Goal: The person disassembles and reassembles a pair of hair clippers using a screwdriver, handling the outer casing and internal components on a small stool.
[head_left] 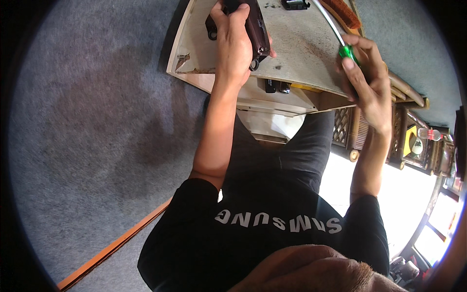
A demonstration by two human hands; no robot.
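Note:
My left hand (233, 46) is wrapped around a dark, boxy device (257, 34) with ring-shaped lugs at its near end, held over the worn wooden tabletop (296, 53). My fingers cover much of the device, and its kind is not clear. At the right of the tabletop, my right hand (367, 73) grips a screwdriver (346, 50) by its green, see-through handle. The long metal shaft points up and away to the left, with its tip out of the frame. The screwdriver and the device are apart.
A small black part (296, 4) and a reddish-brown brush (343, 13) lie at the tabletop's far side. Below its front edge, an open compartment holds small black objects (277, 86). Bamboo furniture (404, 90) stands on the right, with a plastic bottle (430, 134) on it.

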